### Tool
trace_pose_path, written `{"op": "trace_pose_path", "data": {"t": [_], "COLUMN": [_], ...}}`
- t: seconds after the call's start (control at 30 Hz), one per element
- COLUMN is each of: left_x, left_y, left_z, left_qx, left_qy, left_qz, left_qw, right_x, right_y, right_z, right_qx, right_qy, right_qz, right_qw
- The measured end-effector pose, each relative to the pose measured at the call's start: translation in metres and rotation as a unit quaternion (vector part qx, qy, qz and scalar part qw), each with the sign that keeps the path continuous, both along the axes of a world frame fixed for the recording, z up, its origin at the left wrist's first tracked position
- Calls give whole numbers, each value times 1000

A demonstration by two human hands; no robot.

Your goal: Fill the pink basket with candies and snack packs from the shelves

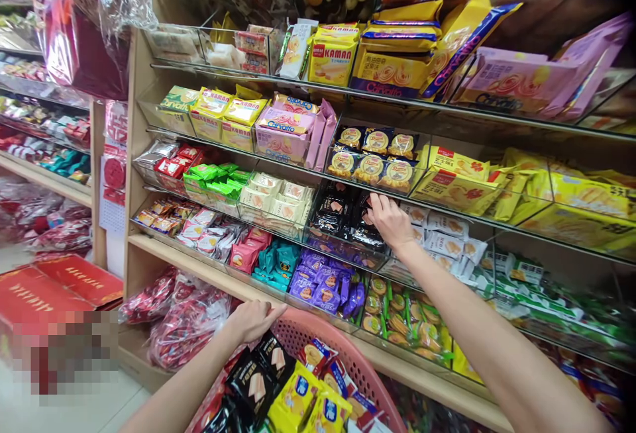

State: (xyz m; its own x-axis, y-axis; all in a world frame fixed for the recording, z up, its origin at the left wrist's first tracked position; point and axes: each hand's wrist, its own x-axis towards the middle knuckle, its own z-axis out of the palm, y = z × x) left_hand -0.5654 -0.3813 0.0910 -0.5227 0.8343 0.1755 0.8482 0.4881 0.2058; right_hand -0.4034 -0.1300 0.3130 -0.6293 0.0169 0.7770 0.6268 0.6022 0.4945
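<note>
My left hand point(256, 320) is closed over the rim of a pink plastic basket point(342, 334), its thumb pointing right. Inside the basket lie black snack packets point(258, 380), yellow packets point(298, 396) and red-and-blue biscuit packets point(342, 380). My right hand point(390, 218) reaches into a clear shelf compartment, fingers curled down onto a black snack packet point(366, 228); the fingertips are partly hidden against it. More black packets point(332, 211) fill the compartment just left of it. White wafer packets point(444, 244) lie to the right, partly behind my forearm.
Stepped shelves with clear fronts hold yellow biscuit packs point(335, 55), round-cookie packs point(370, 155), green packets point(216, 178) and purple packets point(322, 284). A wooden ledge point(199, 264) runs below. At left are a red box point(59, 287) and a hanging dark-red bag point(82, 49).
</note>
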Motion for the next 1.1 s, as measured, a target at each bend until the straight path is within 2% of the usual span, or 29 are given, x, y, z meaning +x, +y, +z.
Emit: {"op": "trace_pose_path", "data": {"t": [0.27,0.57,0.73,0.93,1.1], "left_x": [5,4,3,4,6], "left_y": [-1,-3,-3,-3,-4], "left_z": [6,5,4,6,5], "left_qx": [5,11,12,5,11], "left_qy": [-6,-14,-10,-15,-16], "left_qz": [1,-2,-6,0,-5], "left_qw": [1000,1000,1000,1000,1000], "right_x": [5,9,14,25,32], "right_y": [2,0,-2,-3,1], "right_z": [0,-7,-11,-8,-8], "right_qx": [64,50,14,-22,20], "right_qy": [8,68,115,106,54], "right_qz": [19,82,133,190,208], "right_qw": [998,993,984,976,976]}}
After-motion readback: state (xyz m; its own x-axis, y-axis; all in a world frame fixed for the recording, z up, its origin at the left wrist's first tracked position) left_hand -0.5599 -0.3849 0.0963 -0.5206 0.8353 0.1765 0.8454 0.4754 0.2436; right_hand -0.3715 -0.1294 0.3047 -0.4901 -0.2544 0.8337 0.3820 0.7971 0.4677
